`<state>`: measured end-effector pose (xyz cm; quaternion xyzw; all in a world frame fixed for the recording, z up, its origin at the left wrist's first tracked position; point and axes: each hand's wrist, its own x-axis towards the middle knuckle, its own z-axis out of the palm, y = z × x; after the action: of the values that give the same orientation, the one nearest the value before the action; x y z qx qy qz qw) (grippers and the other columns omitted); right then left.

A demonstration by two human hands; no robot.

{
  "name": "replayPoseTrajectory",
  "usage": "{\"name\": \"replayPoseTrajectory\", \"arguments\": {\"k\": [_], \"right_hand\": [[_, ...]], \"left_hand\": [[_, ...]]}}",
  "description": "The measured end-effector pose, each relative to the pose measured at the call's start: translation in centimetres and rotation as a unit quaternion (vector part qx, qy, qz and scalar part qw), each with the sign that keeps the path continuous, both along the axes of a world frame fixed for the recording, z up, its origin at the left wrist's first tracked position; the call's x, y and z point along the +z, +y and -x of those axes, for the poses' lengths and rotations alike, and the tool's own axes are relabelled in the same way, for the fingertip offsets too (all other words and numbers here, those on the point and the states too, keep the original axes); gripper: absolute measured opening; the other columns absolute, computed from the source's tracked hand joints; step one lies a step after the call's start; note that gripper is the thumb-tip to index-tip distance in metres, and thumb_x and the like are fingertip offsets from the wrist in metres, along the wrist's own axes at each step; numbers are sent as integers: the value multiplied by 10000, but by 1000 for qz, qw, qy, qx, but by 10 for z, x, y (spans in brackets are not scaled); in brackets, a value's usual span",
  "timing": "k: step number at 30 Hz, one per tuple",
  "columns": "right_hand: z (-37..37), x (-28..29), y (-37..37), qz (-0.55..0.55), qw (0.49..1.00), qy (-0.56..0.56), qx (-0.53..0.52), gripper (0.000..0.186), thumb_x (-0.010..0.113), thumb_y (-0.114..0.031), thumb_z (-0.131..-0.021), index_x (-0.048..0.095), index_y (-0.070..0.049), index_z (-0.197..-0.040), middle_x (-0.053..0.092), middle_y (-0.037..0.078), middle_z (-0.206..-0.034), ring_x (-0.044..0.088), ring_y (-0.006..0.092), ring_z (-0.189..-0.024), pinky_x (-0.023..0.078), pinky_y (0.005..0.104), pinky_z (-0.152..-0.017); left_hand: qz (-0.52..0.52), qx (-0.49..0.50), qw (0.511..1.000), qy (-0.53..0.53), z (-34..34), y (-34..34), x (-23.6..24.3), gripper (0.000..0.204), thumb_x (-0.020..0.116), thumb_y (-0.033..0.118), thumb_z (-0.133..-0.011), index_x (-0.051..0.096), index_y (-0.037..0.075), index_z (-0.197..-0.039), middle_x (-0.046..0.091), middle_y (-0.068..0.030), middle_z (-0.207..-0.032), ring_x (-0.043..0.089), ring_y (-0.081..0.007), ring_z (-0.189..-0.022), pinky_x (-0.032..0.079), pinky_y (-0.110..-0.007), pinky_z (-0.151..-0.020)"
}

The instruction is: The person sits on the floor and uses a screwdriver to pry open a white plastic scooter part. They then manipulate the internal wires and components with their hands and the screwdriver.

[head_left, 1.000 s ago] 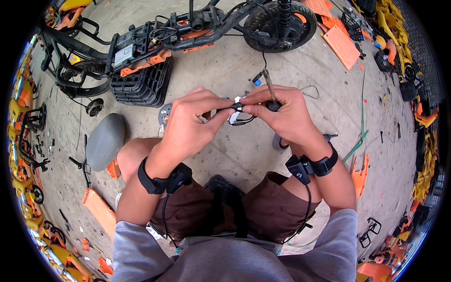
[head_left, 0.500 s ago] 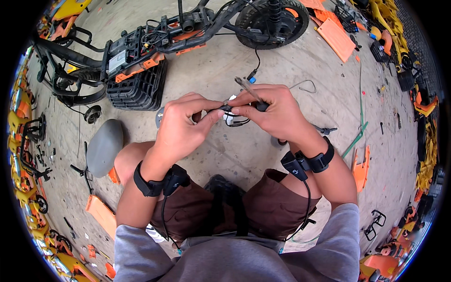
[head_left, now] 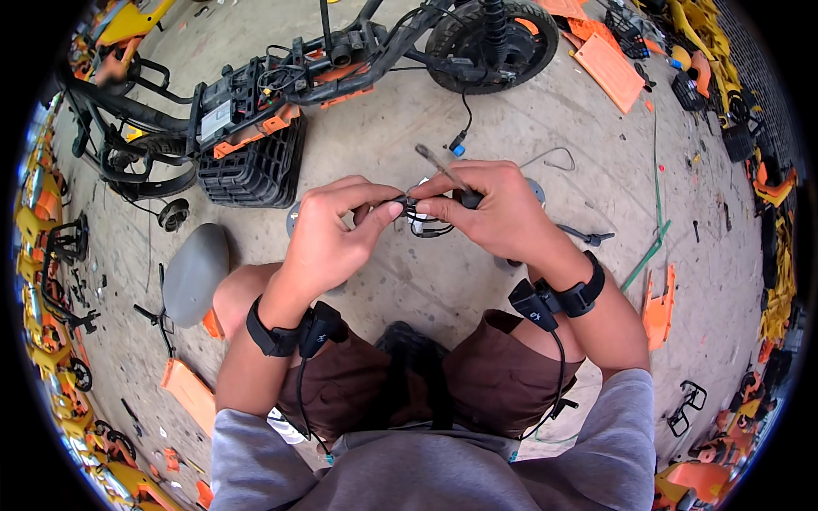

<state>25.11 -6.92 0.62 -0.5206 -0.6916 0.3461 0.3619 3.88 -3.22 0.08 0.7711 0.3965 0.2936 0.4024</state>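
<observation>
In front of my knees, both hands pinch a thin black cable [head_left: 436, 233] with small dark fittings, and its loop hangs just below the fingertips. My left hand [head_left: 324, 234] is closed on one part of it with thumb and forefinger. Opposite, nearly touching, my right hand [head_left: 498, 209] pinches the cable too. Tucked in the right fingers is a slim tool [head_left: 436, 162] with a worn brownish-grey shaft pointing up and left. Its dark end shows by the palm, and its exact kind is unclear. The fingertips hide the join between the cable parts.
A stripped scooter frame [head_left: 341, 81] lies ahead, with a black crate [head_left: 256, 166] against it. A lead with a blue connector [head_left: 457, 148] lies beyond my hands. A grey seat [head_left: 196, 274] rests left of my knee, and orange panels [head_left: 607, 70] lie far right.
Both hands still pinch the cable, slightly lower in view. The tool's tip has swung a little left. The surroundings have shifted slightly, and a grey disc now shows beside my right hand.
</observation>
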Motion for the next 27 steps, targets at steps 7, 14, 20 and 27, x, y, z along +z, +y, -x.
{"name": "replayPoseTrajectory", "arguments": {"k": [7, 14, 20, 27], "right_hand": [[1, 3, -1, 73, 992, 103, -26, 154, 728, -128, -863, 735, -45, -992, 657, -4, -755, 497, 57, -648, 418, 232, -595], [0, 0, -2, 45, 992, 120, -18, 136, 687, -83, -870, 704, -26, -993, 658, 19, -785, 493, 75, -649, 429, 253, -610], [-3, 1, -2, 56, 992, 109, -16, 147, 680, -80, -883, 692, -14, -1014, 680, -6, -866, 507, 63, -697, 449, 231, -665], [0, -7, 4, 43, 991, 123, -19, 149, 686, -116, -872, 697, -28, -991, 671, 50, -778, 498, 123, -619, 435, 276, -604]], "left_hand": [[173, -5, 976, -134, 0, 1, -4, 149, 658, 46, -907, 694, -16, -1038, 682, -52, -825, 587, -85, -721, 473, -239, -659], [182, -22, 970, -157, -1, 1, -5, 164, 651, 46, -917, 683, -18, -1065, 695, -54, -879, 613, -85, -787, 490, -236, -700], [162, -24, 976, -143, -2, 1, -6, 177, 667, 46, -905, 679, -19, -1069, 694, -52, -880, 619, -89, -789, 493, -240, -711], [101, 9, 989, -104, -3, 0, -6, 169, 688, 50, -880, 695, -6, -1040, 700, -73, -867, 621, -103, -751, 492, -256, -694]]}}
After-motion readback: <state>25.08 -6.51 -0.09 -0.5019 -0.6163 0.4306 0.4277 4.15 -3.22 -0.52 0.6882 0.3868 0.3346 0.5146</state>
